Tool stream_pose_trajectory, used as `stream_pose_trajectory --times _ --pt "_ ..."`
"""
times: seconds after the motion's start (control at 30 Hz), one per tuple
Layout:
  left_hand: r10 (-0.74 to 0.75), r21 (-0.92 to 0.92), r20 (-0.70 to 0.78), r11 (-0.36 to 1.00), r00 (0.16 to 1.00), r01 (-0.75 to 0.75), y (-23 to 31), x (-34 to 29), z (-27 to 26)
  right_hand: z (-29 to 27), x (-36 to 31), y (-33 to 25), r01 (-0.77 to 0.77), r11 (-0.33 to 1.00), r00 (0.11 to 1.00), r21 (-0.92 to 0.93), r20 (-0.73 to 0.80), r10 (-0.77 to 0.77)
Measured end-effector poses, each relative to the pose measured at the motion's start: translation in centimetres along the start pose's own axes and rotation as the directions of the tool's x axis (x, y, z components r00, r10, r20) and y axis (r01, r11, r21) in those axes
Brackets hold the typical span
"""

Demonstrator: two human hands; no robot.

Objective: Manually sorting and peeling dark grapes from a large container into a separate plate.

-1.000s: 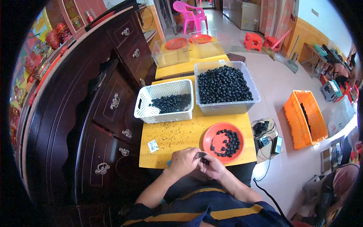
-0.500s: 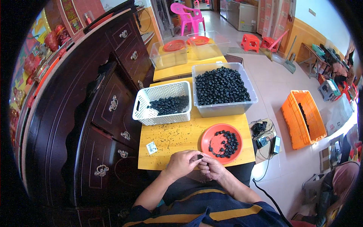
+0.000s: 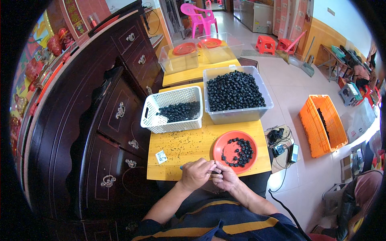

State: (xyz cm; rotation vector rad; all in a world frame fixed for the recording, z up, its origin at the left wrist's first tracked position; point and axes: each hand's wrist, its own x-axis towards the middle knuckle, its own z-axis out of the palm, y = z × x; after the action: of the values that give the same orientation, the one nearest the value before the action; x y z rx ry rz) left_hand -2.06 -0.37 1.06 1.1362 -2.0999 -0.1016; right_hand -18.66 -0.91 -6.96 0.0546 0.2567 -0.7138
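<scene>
At the near edge of the yellow desk, the left hand and the right hand meet, touching each other just over the desk's rim. The fingers of both hands are curled inward and pinched around something small and dark held between them; it is too small to tell what it is. A thin bluish tool tip seems to stick out at the left of the left hand, though its shape is unclear.

Just beyond the right hand sits a red plate on the desk, with a cluster of small black round fruits gathered on its right half. To the left of the hands a small white packet lies flat on the desk, and dark crumbs are scattered over the wood around it.

Farther back, a white perforated basket stands on the left side of the desk, holding a shallow layer of the same black fruits. Beside it on the right, a clear plastic tub is heaped full of them.

Beyond that, a second yellow table carries two clear tubs with red plates. A dark wooden cabinet runs along the left, and an orange crate lies on the floor at the right.
</scene>
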Motion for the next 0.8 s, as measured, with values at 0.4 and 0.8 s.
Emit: stream_pose_trajectory --times 0.4,0.8 --pt "-0.069 -0.061 0.01 0.996 0.998 0.069 -0.2 0.2 0.1 0.5 -0.5 -0.2 0.074 0.992 0.997 -0.102 -0.032 -0.077" --pt "-0.239 -0.106 0.291 0.954 0.926 0.279 -1.5 2.1 -2.1 0.6 -0.3 -1.5 0.144 0.964 0.988 -0.222 0.085 -0.128"
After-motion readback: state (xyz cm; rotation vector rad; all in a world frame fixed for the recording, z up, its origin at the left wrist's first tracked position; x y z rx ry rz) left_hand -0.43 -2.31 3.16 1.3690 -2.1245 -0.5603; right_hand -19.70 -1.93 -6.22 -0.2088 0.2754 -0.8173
